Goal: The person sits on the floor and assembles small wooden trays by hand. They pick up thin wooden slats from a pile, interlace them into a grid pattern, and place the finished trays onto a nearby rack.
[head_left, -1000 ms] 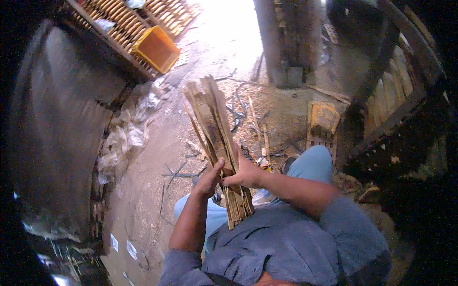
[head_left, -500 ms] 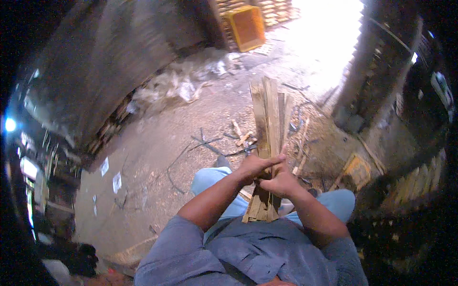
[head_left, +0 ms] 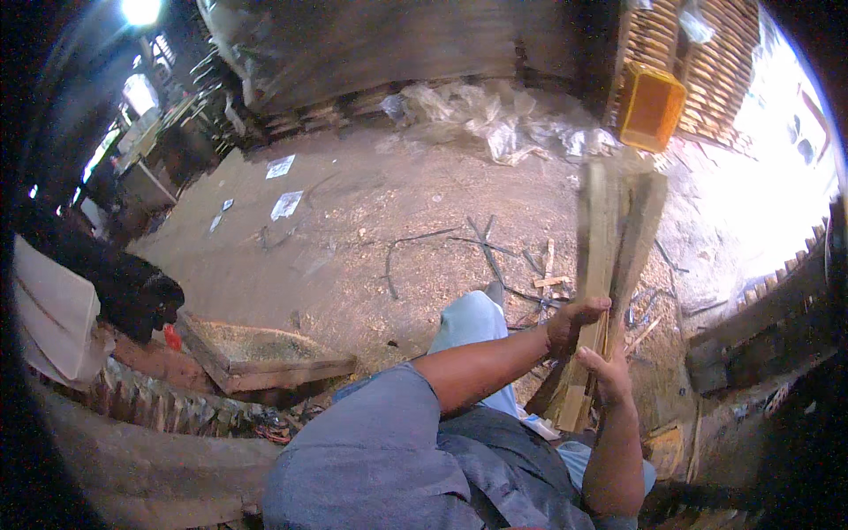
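Note:
A bundle of long, thin wooden slats [head_left: 599, 234] stands nearly upright in front of me, right of the middle. The slats fan apart at the top, leaving a dark gap between two groups. My left hand [head_left: 572, 327] is closed around the left side of the bundle, partway down its length. Slightly lower, my right hand [head_left: 609, 374] grips the right side with its thumb across the front. Below both hands the lower ends of the slats show close to my lap, between my knees.
Wood chips, dark strips [head_left: 481, 243] and short wood scraps [head_left: 551, 281] lie on the floor ahead. A yellow crate [head_left: 651, 106] stands at the far right, near crumpled plastic sheeting [head_left: 503, 128]. To my left are a wooden-edged tray [head_left: 265, 349] and a pale container [head_left: 55, 309].
My view has swung to the left, so the slats and both hands now appear further right. The slats' tops have spread apart, and both hands still hold them.

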A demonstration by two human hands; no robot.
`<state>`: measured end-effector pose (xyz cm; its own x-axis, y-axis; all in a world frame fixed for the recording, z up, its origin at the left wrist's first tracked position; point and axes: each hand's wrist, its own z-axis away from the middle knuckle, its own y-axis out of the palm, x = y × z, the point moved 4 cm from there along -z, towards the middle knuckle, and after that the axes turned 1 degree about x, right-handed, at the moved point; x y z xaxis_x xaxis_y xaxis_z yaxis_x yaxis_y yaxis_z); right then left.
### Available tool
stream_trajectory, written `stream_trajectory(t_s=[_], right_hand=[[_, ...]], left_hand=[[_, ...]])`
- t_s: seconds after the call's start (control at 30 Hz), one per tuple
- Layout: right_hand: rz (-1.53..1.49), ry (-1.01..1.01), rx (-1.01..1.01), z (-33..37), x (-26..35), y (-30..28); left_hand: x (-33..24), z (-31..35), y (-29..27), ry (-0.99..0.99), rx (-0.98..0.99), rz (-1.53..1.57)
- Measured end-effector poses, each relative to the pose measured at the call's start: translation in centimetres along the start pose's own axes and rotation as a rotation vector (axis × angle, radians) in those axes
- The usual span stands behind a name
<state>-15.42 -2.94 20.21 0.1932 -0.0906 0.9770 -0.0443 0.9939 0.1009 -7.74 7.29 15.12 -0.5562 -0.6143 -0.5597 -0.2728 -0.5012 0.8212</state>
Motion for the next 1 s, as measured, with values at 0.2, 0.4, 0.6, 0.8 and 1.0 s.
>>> stream_trajectory(t_s=[0.2, 0.4, 0.6, 0.8, 1.0], right_hand=[[0.091, -0.108, 0.05, -1.4, -0.7, 1.9], [0.033, 0.02, 0.024, -2.8, -1.0, 1.3], [0.031, -0.07, 0.013, -3.6, -0.4, 3.7], [0.081, -0.143, 0.048, -4.9, -1.1, 5.1], [0.098, -0.031, 0.085, -4.9, -1.8, 3.9]], left_hand=[[-0.6, -0.2, -1.0, 0.077, 0.099, 0.007], [-4.9, 2.0, -0.2, 0.23, -0.062, -0.464], [-0.8, 1.5, -2.6, 0.388, -0.146, -0.052], [-0.4, 1.5, -3.5, 0.247, 0.004, 0.153], [-3.1, 1.3, -8.4, 0.247, -0.051, -0.613]])
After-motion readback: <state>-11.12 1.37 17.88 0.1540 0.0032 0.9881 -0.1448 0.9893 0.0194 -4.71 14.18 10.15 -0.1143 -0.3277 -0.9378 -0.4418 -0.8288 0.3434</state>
